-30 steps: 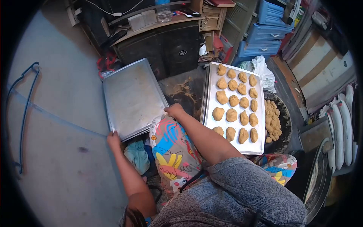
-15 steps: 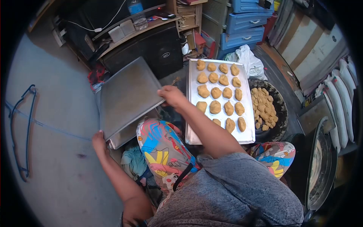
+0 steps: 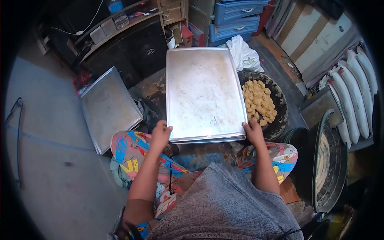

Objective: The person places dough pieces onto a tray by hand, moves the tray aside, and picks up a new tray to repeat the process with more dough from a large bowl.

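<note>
A silver baking tray [image 3: 204,90] lies flat in front of me, its scuffed metal surface facing up. My left hand [image 3: 161,134] grips its near left corner, the thumb on top of the rim. At the near right corner my right hand [image 3: 254,132] grips the rim in the same way. Another tray's edge shows just below the near rim; the dough pieces seen earlier are hidden. To the right, a round dark tub [image 3: 283,108] holds a heap of tan dough pieces [image 3: 260,100], partly behind the tray and my right hand.
More baking trays [image 3: 110,106] lean in a stack at the left. A white plastic bag [image 3: 244,56] and blue drawers [image 3: 234,30] stand beyond the tray. At the right are a large round basin [image 3: 328,168] and several filled white bags [image 3: 354,100].
The tray held at the left has moved right and now covers the tray of dough pieces. My right hand has shifted to its near right corner, my left to the near left. The view has turned.
</note>
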The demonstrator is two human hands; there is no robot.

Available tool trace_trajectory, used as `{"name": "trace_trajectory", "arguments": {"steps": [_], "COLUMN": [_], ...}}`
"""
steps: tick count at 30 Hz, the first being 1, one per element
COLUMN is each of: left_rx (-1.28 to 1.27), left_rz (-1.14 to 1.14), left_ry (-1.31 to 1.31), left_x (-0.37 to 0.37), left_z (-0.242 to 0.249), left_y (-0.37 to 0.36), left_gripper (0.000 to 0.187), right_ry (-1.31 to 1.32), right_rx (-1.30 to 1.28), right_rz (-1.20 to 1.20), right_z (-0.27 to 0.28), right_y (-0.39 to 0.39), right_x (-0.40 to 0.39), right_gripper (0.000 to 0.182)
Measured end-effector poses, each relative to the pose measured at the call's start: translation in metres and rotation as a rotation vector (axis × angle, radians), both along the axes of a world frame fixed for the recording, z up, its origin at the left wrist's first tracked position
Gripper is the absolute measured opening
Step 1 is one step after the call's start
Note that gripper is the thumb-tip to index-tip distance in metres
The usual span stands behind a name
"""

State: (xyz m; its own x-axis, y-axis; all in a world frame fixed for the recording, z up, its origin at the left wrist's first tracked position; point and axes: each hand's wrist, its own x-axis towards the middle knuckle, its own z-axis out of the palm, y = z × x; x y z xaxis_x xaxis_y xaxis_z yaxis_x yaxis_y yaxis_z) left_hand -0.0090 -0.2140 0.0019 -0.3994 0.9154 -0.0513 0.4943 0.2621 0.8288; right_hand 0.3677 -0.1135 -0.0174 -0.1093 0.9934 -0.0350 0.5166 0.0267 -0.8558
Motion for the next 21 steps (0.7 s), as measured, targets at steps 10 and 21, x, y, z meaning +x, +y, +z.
{"name": "trace_trajectory", "arguments": {"steps": [10,21], "left_rx": [0.045,0.705], "left_rz": [-0.029,0.121], "left_ry": [-0.042,0.436], "left_x": [-0.004,0.003], "left_z": [-0.009,0.192], "left_y": [-0.008,0.058], "left_gripper": [0.021,0.051], "right_ry": [-0.01,-0.097], "right_rx": [-0.126,1.03], "right_rz": [0.056,-0.127], "right_z": [0.03,0.255], "right_y": [-0.012,-0.005], "right_x": [0.006,-0.038], "right_gripper": [0.042,0.07]}}
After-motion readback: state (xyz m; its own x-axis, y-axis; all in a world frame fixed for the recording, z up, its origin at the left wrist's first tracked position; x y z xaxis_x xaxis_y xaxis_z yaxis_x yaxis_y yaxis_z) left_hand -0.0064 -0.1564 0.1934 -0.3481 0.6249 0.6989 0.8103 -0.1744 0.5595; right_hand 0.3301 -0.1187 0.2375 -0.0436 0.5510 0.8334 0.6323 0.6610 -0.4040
